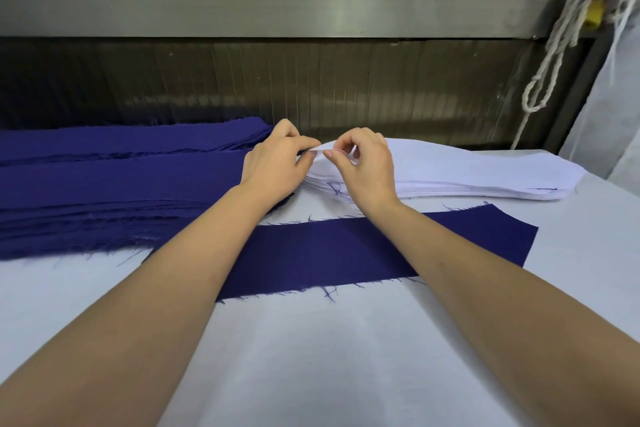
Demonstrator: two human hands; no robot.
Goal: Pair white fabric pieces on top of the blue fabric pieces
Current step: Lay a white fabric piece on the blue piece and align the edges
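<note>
Both hands meet at the white fabric stack [450, 173]: left hand [273, 163] and right hand [363, 166] pinch its top piece's lifted edge. 1 blue fabric strip [346, 253] lies nearer on the table [311, 357].

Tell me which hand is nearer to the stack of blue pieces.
Left. The left hand sits at the right end of the blue stack; the right hand is farther right, over the white stack. Both pinch a white piece.

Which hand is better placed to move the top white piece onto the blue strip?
Probably right: the right hand pinches the top white piece over the white stack, behind the blue strip; the left hand pinches it beyond the stack's end.
</note>
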